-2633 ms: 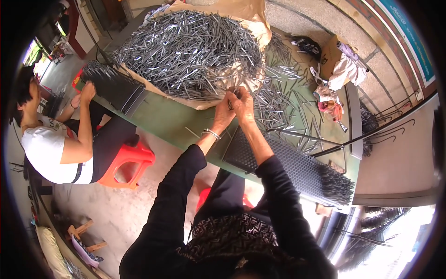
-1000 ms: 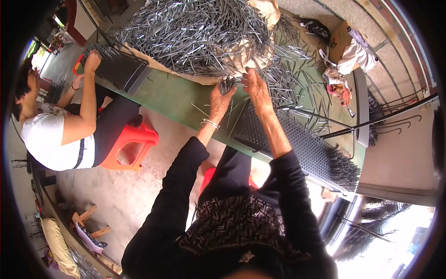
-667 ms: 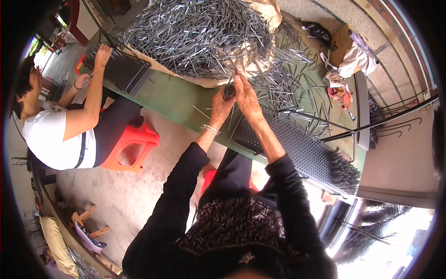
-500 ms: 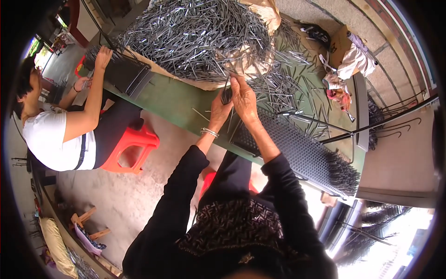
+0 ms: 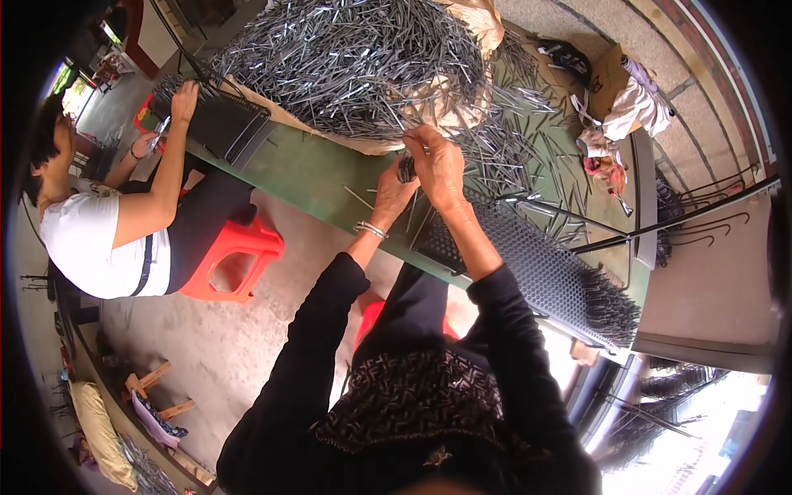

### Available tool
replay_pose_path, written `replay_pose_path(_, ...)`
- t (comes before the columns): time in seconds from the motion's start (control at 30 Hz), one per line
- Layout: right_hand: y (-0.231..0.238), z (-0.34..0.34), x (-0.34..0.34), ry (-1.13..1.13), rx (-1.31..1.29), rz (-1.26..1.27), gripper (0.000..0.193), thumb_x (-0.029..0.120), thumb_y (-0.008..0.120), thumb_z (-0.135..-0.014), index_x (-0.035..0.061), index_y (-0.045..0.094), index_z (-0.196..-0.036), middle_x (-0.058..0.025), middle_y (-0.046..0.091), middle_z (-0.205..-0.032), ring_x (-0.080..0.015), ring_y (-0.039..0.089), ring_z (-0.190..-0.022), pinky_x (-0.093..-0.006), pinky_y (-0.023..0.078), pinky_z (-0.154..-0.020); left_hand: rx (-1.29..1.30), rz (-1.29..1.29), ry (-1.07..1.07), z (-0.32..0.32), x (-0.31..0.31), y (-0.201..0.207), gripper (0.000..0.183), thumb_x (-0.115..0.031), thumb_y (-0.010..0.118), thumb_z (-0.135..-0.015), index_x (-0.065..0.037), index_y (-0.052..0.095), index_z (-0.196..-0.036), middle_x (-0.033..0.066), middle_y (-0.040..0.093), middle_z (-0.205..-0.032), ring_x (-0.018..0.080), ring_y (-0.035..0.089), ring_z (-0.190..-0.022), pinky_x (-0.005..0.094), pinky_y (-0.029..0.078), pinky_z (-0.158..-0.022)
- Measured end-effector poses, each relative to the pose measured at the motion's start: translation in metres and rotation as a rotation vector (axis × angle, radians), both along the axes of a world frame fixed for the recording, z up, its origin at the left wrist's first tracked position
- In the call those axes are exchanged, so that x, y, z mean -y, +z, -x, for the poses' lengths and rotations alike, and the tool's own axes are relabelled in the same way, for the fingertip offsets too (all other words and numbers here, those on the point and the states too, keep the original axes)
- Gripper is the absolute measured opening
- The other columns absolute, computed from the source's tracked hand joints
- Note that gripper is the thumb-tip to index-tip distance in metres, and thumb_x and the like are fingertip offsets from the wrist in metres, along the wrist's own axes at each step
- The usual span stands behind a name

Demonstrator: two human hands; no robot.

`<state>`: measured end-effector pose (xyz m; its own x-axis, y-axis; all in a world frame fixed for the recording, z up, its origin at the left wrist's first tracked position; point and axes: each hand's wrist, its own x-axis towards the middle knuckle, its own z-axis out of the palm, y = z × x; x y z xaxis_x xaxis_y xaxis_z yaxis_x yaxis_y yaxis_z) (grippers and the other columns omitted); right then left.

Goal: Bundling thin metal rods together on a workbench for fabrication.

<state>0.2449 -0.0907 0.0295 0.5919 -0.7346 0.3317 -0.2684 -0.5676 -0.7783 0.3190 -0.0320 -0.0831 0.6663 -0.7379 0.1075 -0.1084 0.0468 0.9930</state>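
My left hand (image 5: 394, 188) is closed round a small bundle of thin dark metal rods (image 5: 406, 169), whose ends point up between my hands. Against the bundle, the bent fingers of my right hand (image 5: 437, 165) pinch at its top; whether a single rod is between them is too small to tell. Just beyond my hands lies a large heap of dark metal rods (image 5: 355, 66) on brown paper (image 5: 450, 103). Below and right of my right hand, a black perforated rack (image 5: 503, 235) leans on the green table, its right end filled with upright rods (image 5: 610, 305).
Loose rods (image 5: 511, 157) lie scattered on the green table (image 5: 322, 157). A co-worker (image 5: 115, 214) sits at the left on a red stool (image 5: 235, 260), one hand at another dark rack (image 5: 219, 124). A cardboard box (image 5: 615, 87) with cloth stands at the back right. A dark metal bar (image 5: 602, 243) crosses at the right.
My right hand has turned and its fingers have curled in over the top of the bundle. My left hand still holds the rods in nearly the same place.
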Motion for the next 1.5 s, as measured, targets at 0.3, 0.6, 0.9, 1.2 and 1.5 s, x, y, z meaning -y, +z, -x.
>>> replay_pose_path(0.3,0.021,0.013,0.011,-0.178,0.256,0.234,0.007,0.009,0.064,-0.088,0.0040,0.063,-0.094,-0.0135,0.069,-0.079,-0.0274,0.068,-0.073,-0.0331,0.051,-0.067,0.026,-0.034,0.001,-0.008,0.004,0.006,0.031,-0.022,0.071,-0.084,0.000,0.063,-0.104,0.0055,0.067,-0.088,0.0113,0.058,-0.080,0.0296,0.048,-0.075)
replay_pose_path(0.6,-0.040,0.010,0.023,-0.049,0.145,-0.128,0.010,0.013,0.063,-0.084,0.0079,0.068,-0.091,-0.0173,0.068,-0.080,-0.0358,0.067,-0.080,-0.0406,0.051,-0.071,-0.055,0.131,0.049,-0.007,0.008,-0.011,0.032,-0.018,0.075,-0.081,-0.001,0.063,-0.105,0.0038,0.068,-0.092,0.0102,0.059,-0.083,0.0280,0.048,-0.078)
replay_pose_path(0.9,-0.031,0.005,0.008,0.015,0.286,-0.133,0.036,0.031,0.053,-0.096,0.0032,0.064,-0.116,-0.0249,0.066,-0.102,-0.0405,0.063,-0.099,-0.0421,0.049,-0.084,-0.038,-0.002,0.009,-0.009,-0.003,-0.010,0.036,-0.019,0.075,-0.081,0.001,0.059,-0.106,0.0024,0.066,-0.089,0.0090,0.055,-0.081,0.0281,0.048,-0.074)
replay_pose_path(1.2,-0.008,0.020,0.009,0.169,0.214,-0.226,0.059,0.046,0.040,-0.101,-0.0015,0.048,-0.135,-0.0192,0.053,-0.136,-0.0287,0.048,-0.128,-0.0349,0.036,-0.108,-0.040,0.122,0.047,-0.001,0.005,-0.004,0.028,-0.024,0.071,-0.084,0.000,0.067,-0.098,0.0053,0.069,-0.090,0.0152,0.064,-0.084,0.0302,0.049,-0.077)
replay_pose_path(1.5,0.015,0.104,0.001,0.112,0.404,-0.619,0.063,0.047,0.044,-0.100,-0.0064,0.046,-0.134,-0.0185,0.061,-0.120,-0.0251,0.061,-0.110,-0.0365,0.049,-0.094,-1.252,0.645,-0.152,-0.002,0.051,0.062,0.014,-0.015,0.067,-0.089,-0.005,0.058,-0.089,0.0075,0.061,-0.082,0.0239,0.064,-0.086,0.0501,0.053,-0.091)
